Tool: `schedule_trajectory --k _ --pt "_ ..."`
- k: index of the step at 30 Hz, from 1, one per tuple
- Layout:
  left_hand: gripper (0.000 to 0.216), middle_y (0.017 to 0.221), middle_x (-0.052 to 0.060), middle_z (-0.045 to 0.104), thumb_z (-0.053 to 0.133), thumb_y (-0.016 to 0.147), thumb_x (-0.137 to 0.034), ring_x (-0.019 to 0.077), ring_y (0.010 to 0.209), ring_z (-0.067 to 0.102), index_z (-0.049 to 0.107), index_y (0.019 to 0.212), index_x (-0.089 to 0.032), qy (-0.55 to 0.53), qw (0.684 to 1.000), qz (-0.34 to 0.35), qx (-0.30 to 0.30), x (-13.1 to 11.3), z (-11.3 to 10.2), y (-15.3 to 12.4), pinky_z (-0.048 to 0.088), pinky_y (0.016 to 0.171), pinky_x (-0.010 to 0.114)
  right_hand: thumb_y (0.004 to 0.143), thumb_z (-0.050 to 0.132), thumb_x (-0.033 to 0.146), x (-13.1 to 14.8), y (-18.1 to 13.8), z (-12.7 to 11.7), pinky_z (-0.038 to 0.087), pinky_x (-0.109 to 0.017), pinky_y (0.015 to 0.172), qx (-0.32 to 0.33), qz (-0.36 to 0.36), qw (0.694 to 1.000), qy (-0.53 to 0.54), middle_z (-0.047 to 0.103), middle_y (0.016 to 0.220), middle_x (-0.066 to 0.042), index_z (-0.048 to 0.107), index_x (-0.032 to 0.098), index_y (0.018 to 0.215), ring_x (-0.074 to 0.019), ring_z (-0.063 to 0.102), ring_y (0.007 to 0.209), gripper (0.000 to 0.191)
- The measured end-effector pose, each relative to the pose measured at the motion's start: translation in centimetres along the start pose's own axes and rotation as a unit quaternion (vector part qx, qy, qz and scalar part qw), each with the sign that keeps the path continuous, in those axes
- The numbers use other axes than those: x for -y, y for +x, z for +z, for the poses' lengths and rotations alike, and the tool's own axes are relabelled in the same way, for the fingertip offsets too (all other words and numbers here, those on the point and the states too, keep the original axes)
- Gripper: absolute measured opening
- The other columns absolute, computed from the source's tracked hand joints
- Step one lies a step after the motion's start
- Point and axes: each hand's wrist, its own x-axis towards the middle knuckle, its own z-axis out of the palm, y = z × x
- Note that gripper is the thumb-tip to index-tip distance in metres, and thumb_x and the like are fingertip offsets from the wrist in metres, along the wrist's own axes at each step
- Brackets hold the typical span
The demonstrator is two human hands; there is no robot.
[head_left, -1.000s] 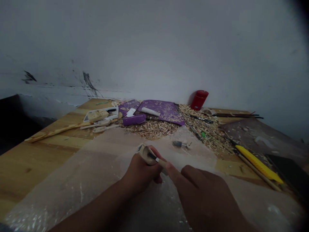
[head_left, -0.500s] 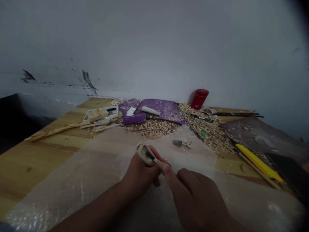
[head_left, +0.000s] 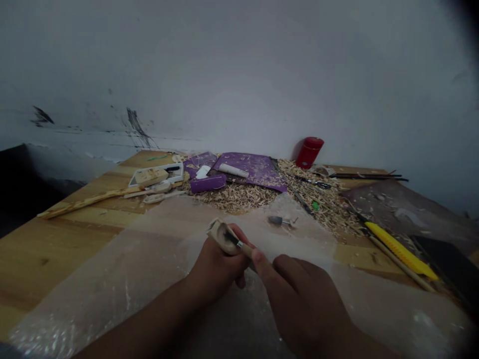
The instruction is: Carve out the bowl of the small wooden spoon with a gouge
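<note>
Workbench [head_left: 56, 249] — hands [head_left: 219, 267] on wooden spoon [head_left: 220, 235]

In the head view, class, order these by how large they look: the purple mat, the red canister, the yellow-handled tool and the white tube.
1. purple mat
2. yellow-handled tool, though it lies nearer the camera
3. red canister
4. white tube

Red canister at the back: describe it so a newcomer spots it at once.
Follow the wooden table to its far edge by the grey wall. Right of the purple sheet, beyond the pile of wood shavings, stands the red canister, leaning slightly. It is the only red thing there, and taller than the flat tools nearby.
</note>
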Motion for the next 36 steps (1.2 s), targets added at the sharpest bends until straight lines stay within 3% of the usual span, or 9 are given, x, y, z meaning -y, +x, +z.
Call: schedule_trajectory --k 5,10,15,20,25,32,36 --pt "0.011 0.046 -0.007 0.050 0.054 0.067 -0.013 0.0061 0.032 0.045 0.044 0.067 -0.017 -0.007 1.000 -0.007 -0.007 -0.2 0.1 -0.2 0.032 0.031 0.015 0.087 0.031 0.015 -0.1 0.6 -0.6 0.027 -0.025 0.045 -0.025 0.030 0.994 0.099 0.048 0.057 0.001 0.052 0.011 0.108 -0.0119 0.043 0.046 0.030" --pt "0.011 0.047 -0.006 0.048 0.054 0.068 -0.016 0.0077 0.034 0.047 0.044 0.066 -0.017 0.005 1.000 -0.007 -0.002 -0.1 0.1 -0.1 0.035 0.033 0.017 0.087 0.032 0.018 0.1 0.8 -0.5 0.026 -0.026 0.046 -0.021 0.026 0.999 0.034 0.049 0.056 0.000 0.055 0.015 0.104 -0.0137 0.045 0.048 0.028" --pt "0.012 0.048 -0.007 0.050 0.055 0.068 -0.017 0.0067 0.033 0.045 0.043 0.068 -0.018 -0.003 1.000 -0.004 -0.011 0.1 0.1 -0.1 0.034 0.032 0.017 0.089 0.029 0.016 0.1 0.8 -0.5 0.027 -0.024 0.044 -0.021 0.041 0.994 0.103 0.050 0.057 0.000 0.051 0.012 0.109 -0.0112 0.045 0.046 0.031" --pt "0.015 0.049 -0.006 0.051 0.058 0.068 -0.022 0.0068 0.034 0.046 0.044 0.065 -0.017 -0.004 1.000 -0.003 -0.005 -0.1 0.1 -0.1 0.034 0.032 0.016 0.086 0.036 0.016 0.1 0.8 -0.3 0.028 -0.027 0.048 -0.050 0.018 0.998 0.024 0.051 0.057 0.000 0.057 0.014 0.101 -0.0139 0.046 0.049 0.025" --pt "0.013 0.043 -0.008 0.049 0.056 0.067 -0.017 0.0058 0.030 0.043 0.043 0.067 -0.018 -0.007 1.000 -0.014 -0.021 -0.2 0.1 -0.1 0.031 0.030 0.014 0.088 0.033 0.015 -0.2 1.2 -0.6 0.029 -0.022 0.044 -0.014 0.051 0.986 0.159 0.051 0.057 0.000 0.055 0.012 0.105 -0.0109 0.045 0.046 0.029" --pt "0.015 0.048 -0.006 0.051 0.058 0.068 -0.021 0.0064 0.034 0.045 0.044 0.065 -0.017 -0.006 1.000 -0.018 -0.003 -0.4 0.2 -0.1 0.034 0.032 0.016 0.085 0.040 0.014 0.1 1.3 -0.4 0.031 -0.024 0.048 -0.085 0.015 0.996 0.022 0.055 0.056 0.000 0.062 0.015 0.091 -0.0124 0.048 0.049 0.022" --pt "0.017 0.044 -0.008 0.049 0.059 0.067 -0.020 0.0052 0.031 0.043 0.043 0.065 -0.018 -0.027 0.999 -0.021 -0.005 -0.2 0.3 -0.1 0.032 0.030 0.015 0.088 0.032 0.016 0.0 1.5 -0.5 0.031 -0.021 0.045 -0.026 0.060 0.986 0.155 0.053 0.057 0.000 0.058 0.013 0.101 -0.0101 0.047 0.046 0.029"
